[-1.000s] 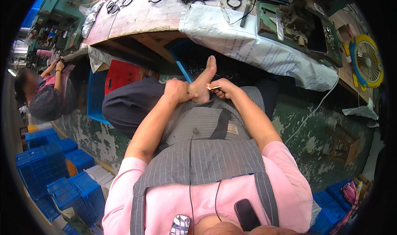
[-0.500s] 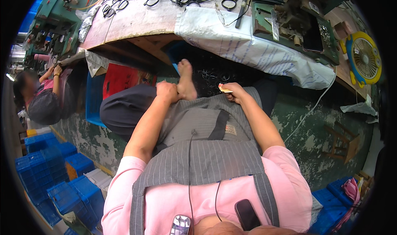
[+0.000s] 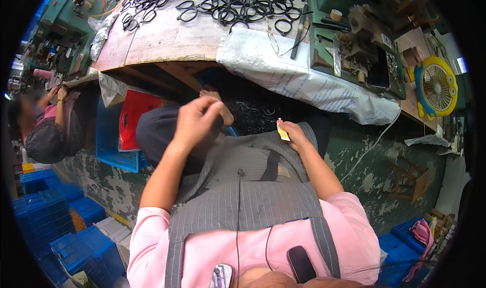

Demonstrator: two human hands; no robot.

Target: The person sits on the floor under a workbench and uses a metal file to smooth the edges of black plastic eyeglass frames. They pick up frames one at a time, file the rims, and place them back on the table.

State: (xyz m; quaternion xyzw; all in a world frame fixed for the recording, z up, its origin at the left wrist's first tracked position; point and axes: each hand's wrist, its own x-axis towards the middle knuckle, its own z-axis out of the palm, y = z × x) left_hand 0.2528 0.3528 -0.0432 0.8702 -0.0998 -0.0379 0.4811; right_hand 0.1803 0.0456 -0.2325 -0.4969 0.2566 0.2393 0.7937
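Observation:
My left hand (image 3: 195, 123) is raised over my left thigh, in front of my bare foot (image 3: 226, 114). Its fingers are curled in and slightly smeared, so whatever they may hold is hidden. Over the right side of the grey striped apron (image 3: 243, 161), my right hand (image 3: 296, 135) grips a small yellow tube-like packet (image 3: 283, 131) with a pale and red tip. Its exact kind is too small to tell. Beyond it, dark eyeglass frames (image 3: 253, 110) lie in the shadow below the workbench.
Many black eyeglass frames (image 3: 238, 7) cover the bench (image 3: 152, 40). A white sheet (image 3: 283, 70) hangs over its edge. Right are a green machine (image 3: 324, 52) and a yellow-blue fan (image 3: 436, 88). A blue crate (image 3: 119, 159) stands left, near another person (image 3: 50, 131).
My left hand has lifted off the foot and come nearer me. The foot has drawn down behind it. My right hand has turned the yellow packet more upright. The view has shifted slightly.

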